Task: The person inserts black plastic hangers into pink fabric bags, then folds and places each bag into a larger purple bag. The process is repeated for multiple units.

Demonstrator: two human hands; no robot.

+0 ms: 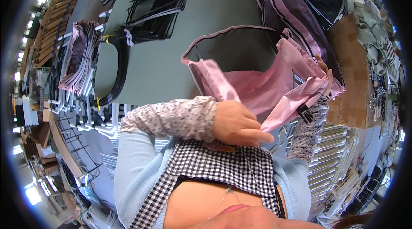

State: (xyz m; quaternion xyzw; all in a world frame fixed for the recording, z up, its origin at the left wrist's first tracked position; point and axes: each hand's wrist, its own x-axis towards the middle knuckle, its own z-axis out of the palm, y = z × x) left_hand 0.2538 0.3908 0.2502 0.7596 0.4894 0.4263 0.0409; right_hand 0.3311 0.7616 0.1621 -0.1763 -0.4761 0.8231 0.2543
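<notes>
A pink fabric cover (257,85) with a dark grey lining and pink binding lies spread over the grey-green table in front of me. My left hand (238,124) is in front of my apron with its fingers curled together at the near edge of the pink cloth; the fingertips are partly hidden. At the cover's right side, my right hand (325,74) grips a folded part of it, mostly covered by the cloth. A black plastic buckle (305,112) hangs from the cover just below my right hand.
More pink and grey fabric pieces (292,14) lie at the far right, beside a cardboard box (354,74). Black wire frames (156,16), a curved black bar (121,70) and a tied bundle of pink-edged pieces (79,59) are at the left. White tubes (105,124) stand below the table's left edge.
</notes>
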